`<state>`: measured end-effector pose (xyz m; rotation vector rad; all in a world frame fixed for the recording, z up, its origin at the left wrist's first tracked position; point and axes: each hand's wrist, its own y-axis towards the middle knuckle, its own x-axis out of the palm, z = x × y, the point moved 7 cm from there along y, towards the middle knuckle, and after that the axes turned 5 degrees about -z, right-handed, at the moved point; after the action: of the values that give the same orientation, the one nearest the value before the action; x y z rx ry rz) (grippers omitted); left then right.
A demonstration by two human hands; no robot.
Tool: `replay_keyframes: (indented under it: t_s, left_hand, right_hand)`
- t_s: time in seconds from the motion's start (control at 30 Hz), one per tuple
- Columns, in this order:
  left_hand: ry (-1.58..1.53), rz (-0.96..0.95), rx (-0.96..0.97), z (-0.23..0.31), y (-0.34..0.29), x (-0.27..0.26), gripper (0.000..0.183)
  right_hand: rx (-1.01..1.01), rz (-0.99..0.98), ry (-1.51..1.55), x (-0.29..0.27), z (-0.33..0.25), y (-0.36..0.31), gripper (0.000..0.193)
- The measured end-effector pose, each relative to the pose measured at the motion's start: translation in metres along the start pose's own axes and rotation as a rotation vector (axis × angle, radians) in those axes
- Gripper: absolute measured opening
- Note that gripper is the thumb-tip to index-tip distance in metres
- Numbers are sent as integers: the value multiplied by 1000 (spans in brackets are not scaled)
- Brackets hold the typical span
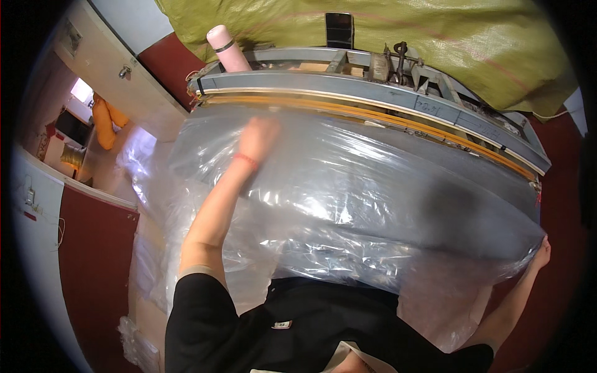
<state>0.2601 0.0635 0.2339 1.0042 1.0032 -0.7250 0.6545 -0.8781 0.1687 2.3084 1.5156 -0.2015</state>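
A wide clear plastic sheet [373, 168] lies across the work surface and drapes down towards my body. Over its far left part is my left hand [260, 138], a red band round the wrist; motion smears the fingers, so I cannot tell whether they touch or hold the film. At the far right, my right hand [543, 252] is closed on the sheet's edge, with that arm stretched out to the side. Just beyond the sheet runs a long grey metal frame [367, 88], with an orange-yellow strip [348, 107] along its near side.
A pink bottle [227, 48] leans at the frame's left end. Behind the frame, a dark phone [339, 31] rests against yellow-green woven sheeting [448, 37]. An open door [118, 68] stands at the left. More clear film [140, 345] lies low on the left.
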Motion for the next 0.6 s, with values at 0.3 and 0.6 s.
replay_keyframes:
  t_s: [0.3,0.6]
  left_hand:
    - [-257,161,-135,-44,13,4,23]
    - [-346,322,-51,-28,26,-22,13]
  right_hand:
    - [14,-33,247,-21,-50,-47,28]
    - [134,-189,524,-9,-53,-5,28]
